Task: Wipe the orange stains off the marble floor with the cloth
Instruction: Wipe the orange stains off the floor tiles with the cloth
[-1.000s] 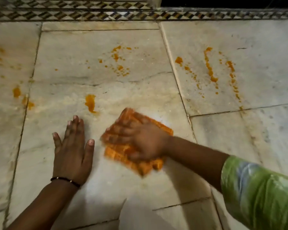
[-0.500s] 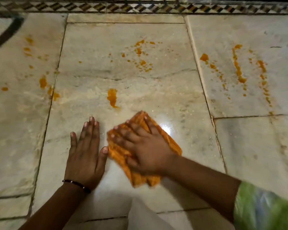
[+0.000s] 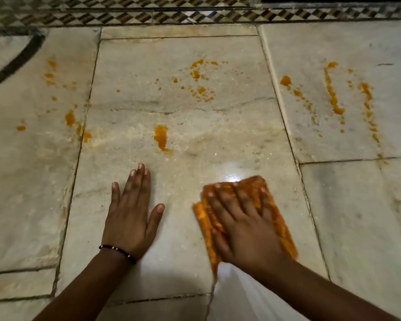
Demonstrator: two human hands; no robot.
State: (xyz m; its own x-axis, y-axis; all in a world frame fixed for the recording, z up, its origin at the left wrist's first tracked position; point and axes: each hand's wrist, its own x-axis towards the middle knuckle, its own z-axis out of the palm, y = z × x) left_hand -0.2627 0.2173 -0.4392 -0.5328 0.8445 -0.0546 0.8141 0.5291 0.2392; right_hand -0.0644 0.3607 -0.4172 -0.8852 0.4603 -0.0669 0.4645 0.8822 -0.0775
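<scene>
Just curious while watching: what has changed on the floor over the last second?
The right hand slid the cloth rightward, away from the left hand, which stayed flat on the marble. The orange stains farther ahead remain unwiped.

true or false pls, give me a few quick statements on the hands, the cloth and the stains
1. The right hand presses flat on the orange cloth. True.
2. The left hand holds the cloth. False: it rests bare on the marble floor.
3. The floor is free of stains. False: orange stains remain ahead of the hands.
4. A dark bracelet sits on the left wrist. True.
</scene>
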